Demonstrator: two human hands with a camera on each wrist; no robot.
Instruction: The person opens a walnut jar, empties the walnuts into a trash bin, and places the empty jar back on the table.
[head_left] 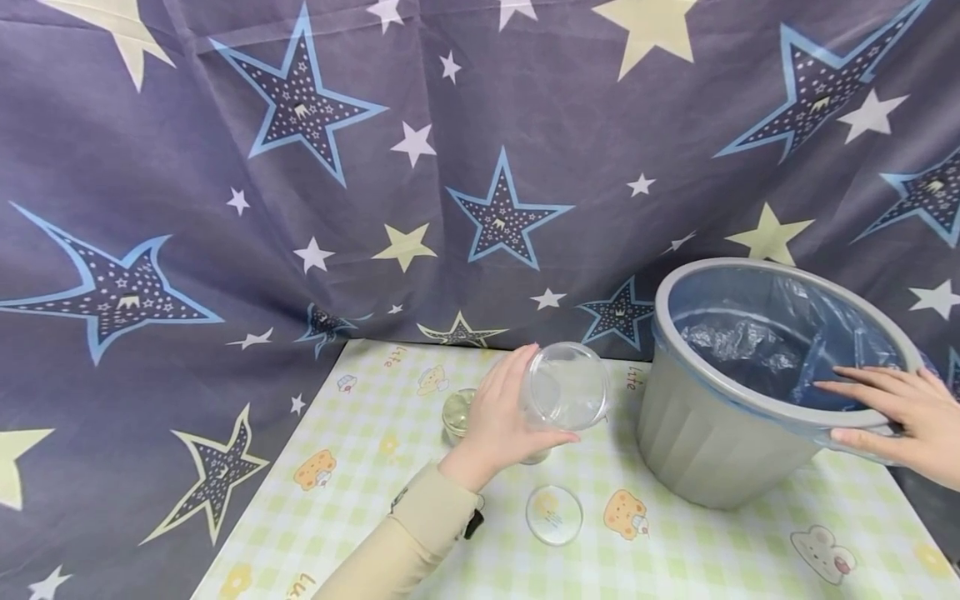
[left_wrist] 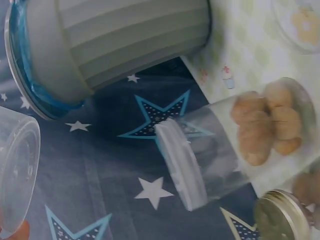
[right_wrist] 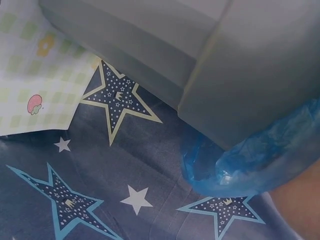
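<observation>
My left hand (head_left: pixel 546 395) holds a clear plastic cup (head_left: pixel 567 386) tipped on its side above the table, its mouth turned toward the grey bin (head_left: pixel 705 433). In the left wrist view the held cup (left_wrist: pixel 17 167) fills the left edge. The bin has a blue liner (head_left: pixel 757 350) and leans toward the cup. My right hand (head_left: pixel 831 411) grips its near rim, fingers inside and thumb outside. The right wrist view shows the bin wall (right_wrist: pixel 200 60) and the liner's edge (right_wrist: pixel 250 160).
A clear round lid (head_left: pixel 553 514) lies on the checked tablecloth (head_left: pixel 360 467) in front of my left wrist. Behind that hand stand a jar with a metal lid (left_wrist: pixel 280 217) and a clear container holding brown lumps (left_wrist: pixel 265 125). Star-printed cloth (head_left: pixel 225 208) hangs behind.
</observation>
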